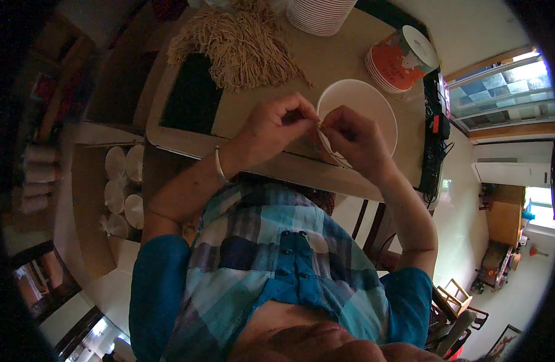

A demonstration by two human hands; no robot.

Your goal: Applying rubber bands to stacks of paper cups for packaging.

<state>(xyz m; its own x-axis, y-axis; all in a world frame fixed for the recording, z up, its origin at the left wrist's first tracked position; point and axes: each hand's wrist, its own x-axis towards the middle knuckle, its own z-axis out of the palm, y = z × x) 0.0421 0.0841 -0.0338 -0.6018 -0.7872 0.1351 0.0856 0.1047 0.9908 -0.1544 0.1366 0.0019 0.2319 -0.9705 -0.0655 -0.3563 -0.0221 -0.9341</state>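
A white paper bucket (383, 114) stands at the table's front edge, its round mouth facing up toward me. At the left side of its rim, my left hand (274, 130) and my right hand (359, 142) meet with thumbs and fingertips pinched. A tiny bit of tan cord (321, 125) shows between the fingertips; most of it is hidden by the fingers. My right hand covers part of the bucket's mouth and near rim. Farther left on the table lies a loose heap of tan cords (241, 48).
A stack of white buckets (320, 15) stands at the back, and a stack of orange printed buckets (398, 57) at the far right. Black cables and a power strip (435, 133) run along the table's right edge. An open carton (87, 199) with several white cups (114, 196) sits left below.
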